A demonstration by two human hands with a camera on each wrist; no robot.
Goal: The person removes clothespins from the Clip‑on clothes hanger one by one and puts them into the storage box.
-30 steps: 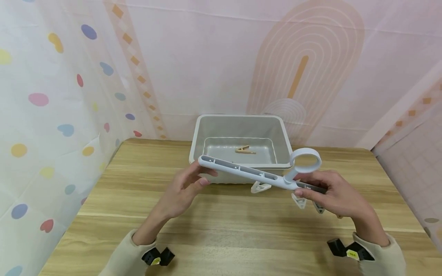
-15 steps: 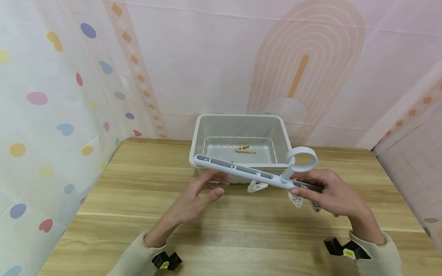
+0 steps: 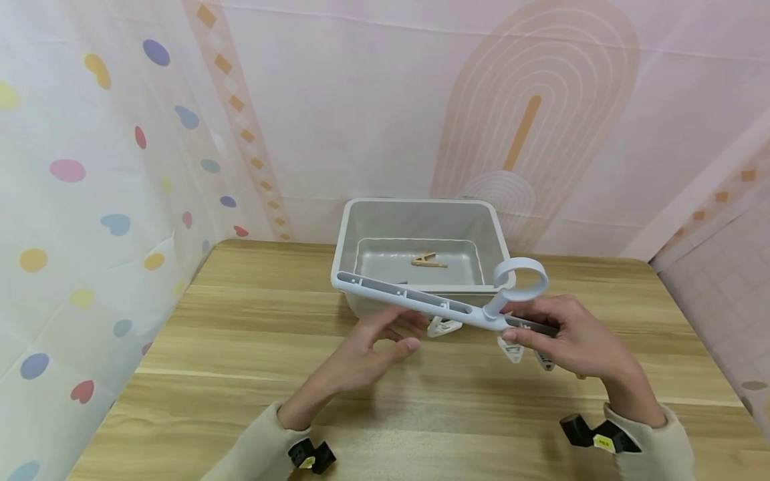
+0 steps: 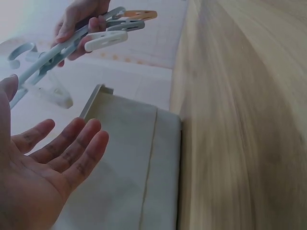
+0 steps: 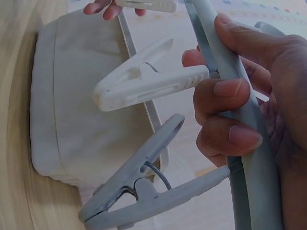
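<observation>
My right hand [image 3: 571, 341] grips one end of a pale blue-grey clip hanger [image 3: 481, 318], holding it slanted above the table. Its ring hook [image 3: 535, 292] points up. Below the bar hang a white clip [image 3: 444, 327], a second white clip [image 5: 148, 93], a grey clip [image 5: 144, 203] and an orange clip [image 4: 141, 14], the last mostly hidden by the right hand in the head view. My left hand [image 3: 369, 354] holds nothing; its fingers are relaxed under the bar's left half, fingertips close beside the first white clip.
Behind the hanger a light grey plastic bin [image 3: 421, 219] stands on the wooden table [image 3: 271, 321], near the back curtain [image 3: 337, 100]. A tan clip [image 3: 430, 265] lies on the bin's floor. Patterned cloth hangs at both sides.
My left hand has left the hanger's left end and moved right beneath the bar toward the first white clip. The hanger, still in my right hand, has shifted slightly left.
</observation>
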